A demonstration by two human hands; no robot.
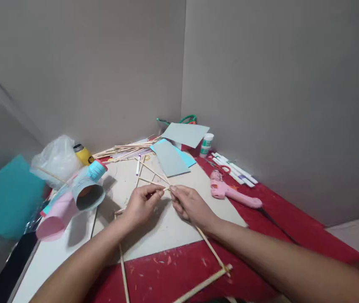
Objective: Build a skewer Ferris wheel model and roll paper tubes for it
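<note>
A frame of thin wooden sticks (210, 247) stands over the work board, its near end reaching the bottom of the view. My left hand (144, 203) pinches a stick at one of the frame's joints, thumb and forefinger together. Close beside it, my right hand (194, 205) grips the same joint from the other side. Several sticks meet between my fingertips, and the exact contact is partly hidden. Beyond my hands, more sticks form a triangular end, with a white marker (138, 165) lying by it.
At right lie a pink glue gun (234, 194) with its cord, red-handled scissors (222, 168) and white glue sticks or tubes (234, 170). Paper tubes (88, 195), a plastic bag (56, 160) and a yellow bottle (83, 155) are at left. Loose sticks (129, 148) and grey sheets (170, 159) lie behind.
</note>
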